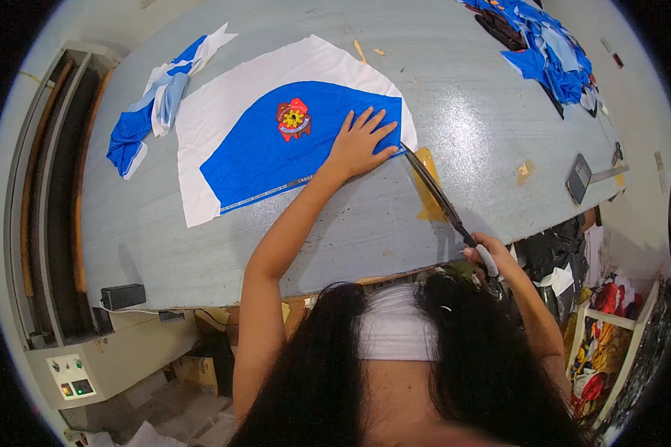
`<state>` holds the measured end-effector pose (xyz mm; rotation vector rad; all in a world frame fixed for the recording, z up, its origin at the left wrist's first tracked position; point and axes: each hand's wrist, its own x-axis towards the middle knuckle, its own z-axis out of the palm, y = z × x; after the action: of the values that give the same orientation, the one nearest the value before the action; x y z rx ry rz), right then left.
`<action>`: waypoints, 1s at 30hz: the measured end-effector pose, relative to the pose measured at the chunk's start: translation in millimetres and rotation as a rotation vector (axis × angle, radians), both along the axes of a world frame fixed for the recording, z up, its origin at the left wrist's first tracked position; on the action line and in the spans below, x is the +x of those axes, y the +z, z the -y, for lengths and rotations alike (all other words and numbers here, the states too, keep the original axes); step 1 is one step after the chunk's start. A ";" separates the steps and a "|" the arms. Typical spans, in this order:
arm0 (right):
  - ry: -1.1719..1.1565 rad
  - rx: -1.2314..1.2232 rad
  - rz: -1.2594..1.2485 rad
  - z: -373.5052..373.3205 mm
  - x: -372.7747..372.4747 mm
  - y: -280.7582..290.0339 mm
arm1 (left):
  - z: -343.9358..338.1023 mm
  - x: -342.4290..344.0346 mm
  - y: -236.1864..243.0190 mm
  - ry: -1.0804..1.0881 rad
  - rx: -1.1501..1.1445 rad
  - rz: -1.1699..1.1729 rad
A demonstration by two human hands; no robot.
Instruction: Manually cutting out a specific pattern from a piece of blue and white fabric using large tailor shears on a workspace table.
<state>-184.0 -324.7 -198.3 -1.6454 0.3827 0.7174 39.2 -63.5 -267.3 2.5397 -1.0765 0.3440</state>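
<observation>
Long dark hair fills the bottom of the frame, just under the camera. Above it, right of centre, the right hand (490, 257) is closed around the handle of the scissors (438, 197), whose dark blades run up and left to the cloth's lower right corner. At centre, the left hand (359, 143) lies flat with fingers spread, pressing down the blue cloth (276, 153), which carries a red emblem (294, 119) and rests on a white piece (201, 112) on the grey table (455, 97). Folded blue-and-white fabric (153, 112) lies at upper left; a blue pile (548, 52) sits at upper right. A dark phone (578, 179) lies near the table's right edge.
</observation>
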 end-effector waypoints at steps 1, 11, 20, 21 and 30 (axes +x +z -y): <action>0.002 -0.001 -0.002 0.7 0.2 -1.1 | 0.0 -0.3 -0.2 -0.002 -0.004 0.006; 0.039 -0.136 0.008 8.6 2.2 -1.5 | 0.0 -0.3 -2.6 0.005 0.011 0.001; 0.078 -0.233 0.061 6.5 0.8 3.4 | -0.5 -0.9 -1.0 0.009 0.010 -0.014; 0.088 -0.246 0.069 5.7 0.7 4.0 | -0.4 -0.7 -1.0 0.007 0.007 -0.020; 0.126 -0.186 -0.003 1.4 9.6 6.1 | 0.1 0.5 -2.9 -0.012 0.000 -0.003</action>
<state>-174.4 -326.1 -192.2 -1.8566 0.3592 0.7977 39.7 -63.6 -270.2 2.5315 -1.0905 0.3373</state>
